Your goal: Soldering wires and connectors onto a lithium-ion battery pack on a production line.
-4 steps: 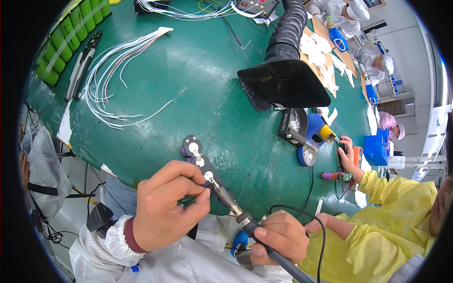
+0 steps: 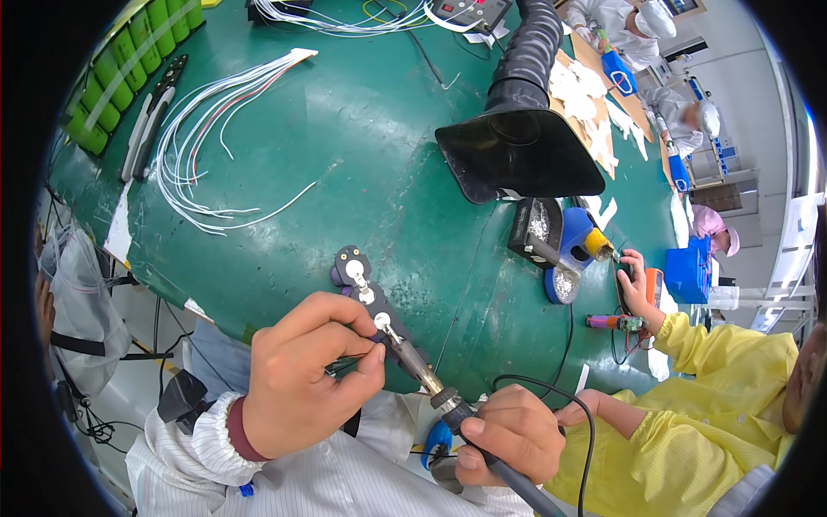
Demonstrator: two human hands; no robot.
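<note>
In my right hand (image 2: 515, 432) is a soldering iron (image 2: 450, 405), held by its dark handle and slanting up to the left. Its tip meets a round white pad on a narrow black part (image 2: 383, 302) with several pale metal pads, lying at the table's near side. My left hand (image 2: 310, 379) is closed in a pinch right beside the tip. Whatever lies between its thumb and forefinger is too small to make out. The iron's black cable loops to the right of my right hand.
A black fume hood (image 2: 521, 155) on a ribbed hose stands ahead. Beside it are a blue iron stand (image 2: 575, 237) and a black tray (image 2: 536, 231). White wires (image 2: 185, 151), wire strippers (image 2: 146, 129) and green cells (image 2: 138, 52) lie left. A co-worker's yellow sleeve (image 2: 711, 353) is at right.
</note>
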